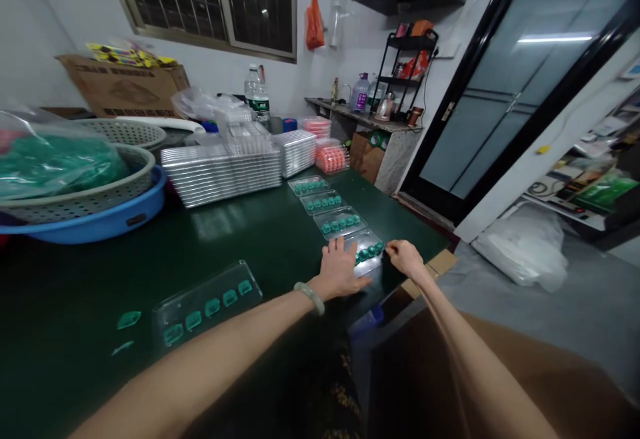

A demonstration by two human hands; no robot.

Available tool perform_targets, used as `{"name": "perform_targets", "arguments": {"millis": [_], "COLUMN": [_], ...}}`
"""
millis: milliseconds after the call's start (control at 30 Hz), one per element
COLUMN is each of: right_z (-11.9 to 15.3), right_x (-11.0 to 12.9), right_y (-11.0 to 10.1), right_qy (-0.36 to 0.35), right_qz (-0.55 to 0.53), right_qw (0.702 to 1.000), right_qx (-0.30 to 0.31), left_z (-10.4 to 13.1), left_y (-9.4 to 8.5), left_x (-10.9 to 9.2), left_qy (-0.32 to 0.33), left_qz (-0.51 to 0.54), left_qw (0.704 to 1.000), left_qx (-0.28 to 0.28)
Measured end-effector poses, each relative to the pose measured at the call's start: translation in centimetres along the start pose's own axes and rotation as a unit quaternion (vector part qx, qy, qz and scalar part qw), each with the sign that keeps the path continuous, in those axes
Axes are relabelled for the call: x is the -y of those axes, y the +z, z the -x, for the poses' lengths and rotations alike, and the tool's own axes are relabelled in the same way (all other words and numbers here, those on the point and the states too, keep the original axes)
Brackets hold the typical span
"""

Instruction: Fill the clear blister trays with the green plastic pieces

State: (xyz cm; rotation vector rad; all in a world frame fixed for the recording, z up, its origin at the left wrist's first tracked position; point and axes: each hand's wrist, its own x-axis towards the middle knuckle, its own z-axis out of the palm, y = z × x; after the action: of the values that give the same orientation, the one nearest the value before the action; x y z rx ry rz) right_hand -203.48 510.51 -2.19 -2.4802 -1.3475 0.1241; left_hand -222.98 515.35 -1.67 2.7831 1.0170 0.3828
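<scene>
My left hand [341, 267], a pale bangle at its wrist, lies with fingers spread over the left part of a clear plastic tray [367, 267]. A row of green translucent pieces [370, 251] sits in this tray, partly hidden by the hand. At the tray's right end my right hand [406, 258] is closed in a pinch; what its fingertips hold, if anything, is too small to make out. Three similar filled trays, the closest one [340, 223] among them, run in a line behind. Another clear tray [207, 292] with several green pieces lies nearer my left forearm.
Two loose green pieces, one larger [129, 320], lie on the dark green table [280, 232]. Stacked clear trays [225, 169] stand at the back, beside packs with orange contents [331, 157]. A blue basin [100, 220] with a colander is at left. Cardboard [443, 262] sits by the right edge.
</scene>
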Motion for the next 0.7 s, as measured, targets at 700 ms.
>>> {"name": "perform_targets", "arguments": {"millis": [700], "right_z": [6.7], "right_x": [4.8], "right_y": [3.4], "right_qy": [-0.109], "right_qz": [-0.029], "right_qw": [0.991], "right_qx": [0.074], "left_z": [6.8], "left_y": [-5.1], "left_x": [4.9], "left_qy": [0.023], "left_qz": [-0.057], "left_qw": [0.984], "left_qx": [0.169]}}
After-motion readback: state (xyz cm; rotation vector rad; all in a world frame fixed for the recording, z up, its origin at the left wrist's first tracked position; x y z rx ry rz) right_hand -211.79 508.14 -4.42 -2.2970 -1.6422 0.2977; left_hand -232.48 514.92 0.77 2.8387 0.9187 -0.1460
